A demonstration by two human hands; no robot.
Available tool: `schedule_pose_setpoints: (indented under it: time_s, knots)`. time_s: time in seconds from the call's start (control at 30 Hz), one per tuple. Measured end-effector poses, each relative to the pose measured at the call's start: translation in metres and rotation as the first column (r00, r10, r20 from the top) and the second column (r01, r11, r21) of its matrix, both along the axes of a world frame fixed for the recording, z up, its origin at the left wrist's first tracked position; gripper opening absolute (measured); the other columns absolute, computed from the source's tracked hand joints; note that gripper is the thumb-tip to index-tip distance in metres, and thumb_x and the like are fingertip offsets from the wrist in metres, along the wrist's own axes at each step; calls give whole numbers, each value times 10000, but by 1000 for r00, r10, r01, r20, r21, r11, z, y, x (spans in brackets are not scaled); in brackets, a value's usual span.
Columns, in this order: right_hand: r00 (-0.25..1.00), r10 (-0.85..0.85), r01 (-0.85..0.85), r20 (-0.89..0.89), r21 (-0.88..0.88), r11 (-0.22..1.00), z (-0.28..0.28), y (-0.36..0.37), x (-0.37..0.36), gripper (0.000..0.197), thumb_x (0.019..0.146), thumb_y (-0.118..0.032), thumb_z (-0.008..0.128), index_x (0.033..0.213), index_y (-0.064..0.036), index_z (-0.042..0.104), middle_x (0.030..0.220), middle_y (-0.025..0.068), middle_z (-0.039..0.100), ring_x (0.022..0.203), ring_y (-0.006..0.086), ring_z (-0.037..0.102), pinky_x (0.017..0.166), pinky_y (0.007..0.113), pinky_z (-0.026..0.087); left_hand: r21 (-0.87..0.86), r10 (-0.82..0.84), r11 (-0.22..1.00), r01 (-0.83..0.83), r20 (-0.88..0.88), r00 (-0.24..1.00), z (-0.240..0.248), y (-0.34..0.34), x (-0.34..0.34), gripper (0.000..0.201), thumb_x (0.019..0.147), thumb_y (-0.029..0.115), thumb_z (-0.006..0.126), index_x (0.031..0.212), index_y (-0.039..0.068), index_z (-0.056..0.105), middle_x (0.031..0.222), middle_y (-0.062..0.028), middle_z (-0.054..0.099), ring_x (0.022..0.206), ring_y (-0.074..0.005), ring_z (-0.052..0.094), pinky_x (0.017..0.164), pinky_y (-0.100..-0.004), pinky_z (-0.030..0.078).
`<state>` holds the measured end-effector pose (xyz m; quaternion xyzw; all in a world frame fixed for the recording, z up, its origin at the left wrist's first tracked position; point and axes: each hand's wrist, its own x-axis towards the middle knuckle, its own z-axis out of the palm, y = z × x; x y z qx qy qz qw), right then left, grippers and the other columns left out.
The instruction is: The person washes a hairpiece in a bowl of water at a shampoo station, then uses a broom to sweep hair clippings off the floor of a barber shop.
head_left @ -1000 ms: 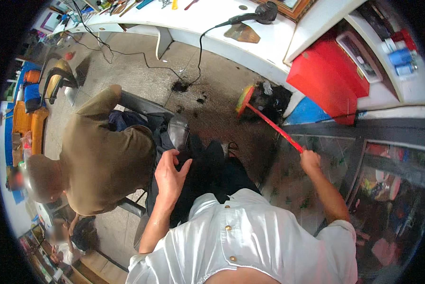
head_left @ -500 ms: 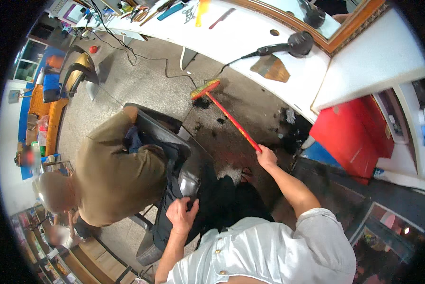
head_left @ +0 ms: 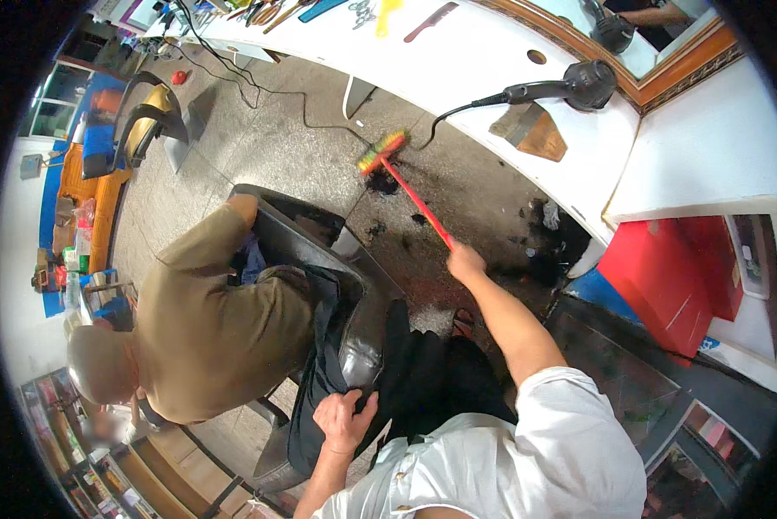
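My right hand (head_left: 466, 262) is closed round the red handle of a broom (head_left: 419, 208), arm stretched forward. The broom's yellow and red bristled head (head_left: 382, 152) is on the grey floor, beside a clump of dark hair (head_left: 384, 180). My left hand (head_left: 345, 421) has its fingers curled over the end of a dark armrest of a barber chair (head_left: 361, 359); its fingertips are partly hidden. A seated person in an olive top (head_left: 224, 303) occupies that chair, to my left. Black cloth (head_left: 311, 394) hangs beside the armrest, close to my left hand.
Along the far right runs a white counter (head_left: 492, 60) with a black hair dryer (head_left: 589, 85), combs and scissors. A black cord (head_left: 319, 126) trails across the floor. Dark hair (head_left: 549, 251) lies below the counter, near a red panel (head_left: 665, 277). Another chair (head_left: 150, 121) stands far left.
My right hand has moved forward and left with the broom. The broom head sits slightly farther out and shows more bristle. My left hand stays at the armrest; the whole view has shifted somewhat.
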<state>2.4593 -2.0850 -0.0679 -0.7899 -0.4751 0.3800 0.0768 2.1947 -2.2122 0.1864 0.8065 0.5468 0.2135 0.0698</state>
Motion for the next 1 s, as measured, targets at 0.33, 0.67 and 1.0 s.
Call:
schedule_pose_setpoints:
  time_s: [0.33,0.67,1.0]
  knots:
    - [992,-68,89,106,-204,975,159,-313,92,431,765,-119,479,1174,-244,435,814,207,562,719,369,541,631,417,425,-43,-26,999,30,88,996,9,3,0,251,561,136,721,706,91,521,520,-32,418,449,-193,453,428,-292,359]
    - [955,290,-292,68,32,956,83,-171,17,485,746,-137,478,1206,-257,381,780,151,572,715,327,557,616,429,452,-28,2,1000,-1,63,998,11,1,4,236,562,108,713,705,84,526,494,-30,400,421,-178,432,405,-285,352]
    - [977,197,-171,78,-260,950,108,-229,94,392,766,-232,451,1134,-365,444,876,140,571,806,324,548,666,408,425,-52,-1,999,6,87,996,10,-5,3,220,597,96,699,737,72,531,513,-36,382,428,-176,407,405,-293,329]
